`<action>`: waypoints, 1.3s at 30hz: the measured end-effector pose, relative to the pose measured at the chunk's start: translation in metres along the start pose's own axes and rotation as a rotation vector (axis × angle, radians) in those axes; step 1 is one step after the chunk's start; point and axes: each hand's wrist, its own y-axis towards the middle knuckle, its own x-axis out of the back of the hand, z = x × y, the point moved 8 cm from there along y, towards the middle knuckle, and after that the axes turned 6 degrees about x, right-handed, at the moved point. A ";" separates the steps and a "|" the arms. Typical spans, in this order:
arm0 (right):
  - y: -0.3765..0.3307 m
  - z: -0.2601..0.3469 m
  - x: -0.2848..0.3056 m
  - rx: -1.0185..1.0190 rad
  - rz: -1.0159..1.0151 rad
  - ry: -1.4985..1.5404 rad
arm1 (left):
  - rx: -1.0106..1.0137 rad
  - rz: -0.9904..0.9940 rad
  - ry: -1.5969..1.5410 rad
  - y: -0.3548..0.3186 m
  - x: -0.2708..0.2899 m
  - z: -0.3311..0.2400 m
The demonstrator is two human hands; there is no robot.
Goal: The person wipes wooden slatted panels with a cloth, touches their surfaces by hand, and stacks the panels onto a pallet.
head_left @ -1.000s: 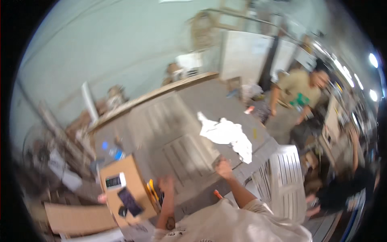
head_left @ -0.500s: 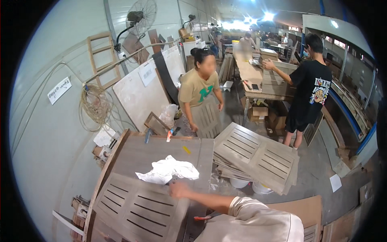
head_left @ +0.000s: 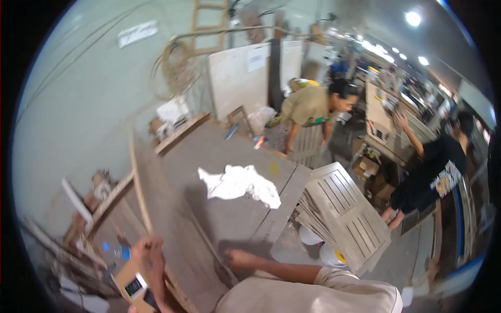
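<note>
A long, grey-brown wooden panel (head_left: 177,224) stands tilted up off the workbench at left, blurred by motion. My left hand (head_left: 148,253) is closed round its raised left edge. My right hand (head_left: 237,258) is at its lower right edge, fingers curled against it; the blur hides part of this contact. A crumpled white cloth (head_left: 237,185) lies on the grey bench top (head_left: 229,224), right of the panel and beyond my right hand. Below my left hand, a small device with a dark screen (head_left: 134,287) sits on a tan surface.
Slotted panels (head_left: 347,208) are stacked to the right, with white buckets (head_left: 331,254) beneath. Across the bench a co-worker in a tan shirt (head_left: 308,107) bends over another panel (head_left: 305,148). A second person in black (head_left: 436,167) stands farther right. A wooden strip (head_left: 182,133) edges the bench.
The slotted panel that lay flat has been tipped up onto its edge. My left hand has come into view on it. The view has swung, and the tan-shirted co-worker has bent lower.
</note>
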 end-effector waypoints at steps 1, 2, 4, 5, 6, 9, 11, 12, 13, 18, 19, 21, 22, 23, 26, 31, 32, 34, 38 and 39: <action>0.004 0.020 0.024 0.046 -0.054 -0.008 | -0.050 -0.040 -0.052 -0.004 -0.004 -0.027; -0.006 0.062 0.060 -0.069 -0.069 0.035 | 0.098 -0.029 0.030 -0.002 -0.013 -0.019; 0.006 0.084 0.106 0.063 -0.183 0.110 | -0.029 0.085 0.000 0.008 -0.044 -0.039; 0.002 0.110 0.126 0.210 -0.321 0.243 | 0.005 0.212 -0.097 0.008 -0.057 -0.042; 0.001 0.131 0.142 0.127 -0.303 0.342 | 0.062 0.277 -0.107 0.013 -0.066 -0.040; -0.005 0.194 0.171 0.166 -0.360 0.595 | 0.403 0.501 -0.734 -0.005 -0.103 0.033; -0.006 0.208 0.176 0.165 -0.326 0.645 | 0.469 0.270 -0.688 -0.019 -0.125 0.110; -0.004 0.211 0.177 0.179 -0.263 0.671 | 0.525 0.123 -0.537 -0.053 -0.148 0.182; -0.002 0.213 0.172 0.136 -0.262 0.719 | 0.604 -0.031 -0.375 -0.092 -0.162 0.258; 0.003 0.176 0.200 0.047 -0.300 0.777 | 1.383 0.463 -0.623 -0.171 -0.243 0.254; 0.005 0.175 0.205 0.039 -0.325 0.650 | 1.384 0.488 -0.632 -0.175 -0.248 0.254; 0.004 0.182 0.211 -0.032 -0.393 0.452 | 1.327 0.512 -0.754 -0.175 -0.260 0.266; 0.006 0.179 0.214 -0.034 -0.425 0.448 | 1.312 0.544 -0.753 -0.174 -0.266 0.271; 0.012 0.180 0.215 0.054 -0.402 0.391 | 1.279 0.542 -0.795 -0.169 -0.267 0.273; 0.011 0.191 0.230 0.113 -0.389 0.330 | 1.270 0.520 -0.823 -0.156 -0.269 0.246; -0.009 0.201 0.262 0.155 -0.320 0.272 | 1.357 0.524 -1.145 -0.148 -0.262 0.190; -0.021 0.207 0.268 0.163 -0.350 0.282 | 1.320 0.547 -1.158 -0.145 -0.258 0.180; -0.043 0.216 0.277 0.234 -0.318 0.296 | 1.288 0.574 -1.164 -0.137 -0.258 0.183; -0.118 0.226 0.304 0.456 -0.416 0.325 | 1.091 0.526 -1.217 -0.103 -0.235 0.119; -0.144 0.232 0.309 0.462 -0.427 0.334 | 1.018 0.484 -1.271 -0.096 -0.224 0.094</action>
